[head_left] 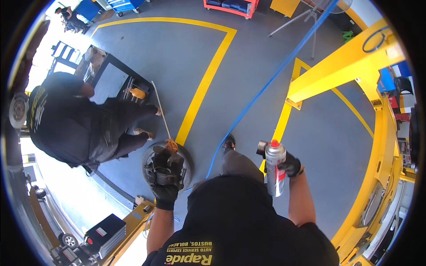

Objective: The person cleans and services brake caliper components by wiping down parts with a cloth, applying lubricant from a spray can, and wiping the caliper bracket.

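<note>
Workshop floor [248, 66], grey and marked with yellow lines [208, 80], extends beyond and around both hands. Left hand [166, 196], dark-gloved: grips a blocky black part [167, 172] from its near side; fingers mostly hidden by the part, so exact finger spread cannot be told. Right hand [290, 165], also dark-gloved: curled around the side of a silver-and-red spray can [276, 168], held roughly upright, red top uppermost. Short dark cylinder [262, 149] shows just left of the can's upper end; whether the right hand also supports it cannot be told.

Beneath the left hand and black part: a tyre [189, 166], partly covered by them. Just beyond the part, a brown clump [171, 145] sits at the near end of a thin pale stick [160, 104], which slants away and leftward. Between the hands and slightly beyond: the wearer's dark shoe [230, 142]. Blue hose [257, 104] crosses between the hands, running toward the far right.

Left of the left hand: a co-worker [75, 122] in dark clothing, bent forward. Past the stick, a dark cart [113, 80] with an orange bottle [137, 93] at its near side. Beyond the right hand, to the right: a yellow post [341, 62]. Far ahead of both hands: a red cart [230, 8] and a blue cabinet [124, 5].
</note>
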Motion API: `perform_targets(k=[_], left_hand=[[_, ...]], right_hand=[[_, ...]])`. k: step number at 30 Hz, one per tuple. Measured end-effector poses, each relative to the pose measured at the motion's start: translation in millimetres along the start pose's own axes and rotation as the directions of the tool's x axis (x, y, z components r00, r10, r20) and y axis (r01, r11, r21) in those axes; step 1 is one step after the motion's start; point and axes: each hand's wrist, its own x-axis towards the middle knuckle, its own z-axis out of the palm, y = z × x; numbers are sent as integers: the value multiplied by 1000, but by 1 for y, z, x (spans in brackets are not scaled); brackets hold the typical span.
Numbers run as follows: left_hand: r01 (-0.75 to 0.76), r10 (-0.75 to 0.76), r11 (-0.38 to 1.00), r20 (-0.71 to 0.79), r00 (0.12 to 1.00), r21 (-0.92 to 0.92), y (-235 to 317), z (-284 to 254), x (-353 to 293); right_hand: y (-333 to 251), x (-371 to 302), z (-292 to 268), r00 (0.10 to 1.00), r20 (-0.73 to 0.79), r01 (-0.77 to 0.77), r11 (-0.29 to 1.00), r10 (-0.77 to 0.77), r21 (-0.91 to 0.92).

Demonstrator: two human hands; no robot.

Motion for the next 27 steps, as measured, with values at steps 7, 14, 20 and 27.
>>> perform_targets(k=[7,14,20,27], left_hand=[[-134,111,983,-178,978,-122,13,42,66],[-226,170,949,-249,954,-218,18,49,122],[-324,244,919,-321,915,-223,57,89,241],[-485,380,827,-354,855,-283,94,101,357]], right_hand=[[-185,154,-13,959,267,-83,994,98,-69],[-265,365,12,842,526,-63,990,120,-126],[-321,537,78,803,578,-37,981,143,-191],[-408,708,105,734,619,-124,952,279,-281]])
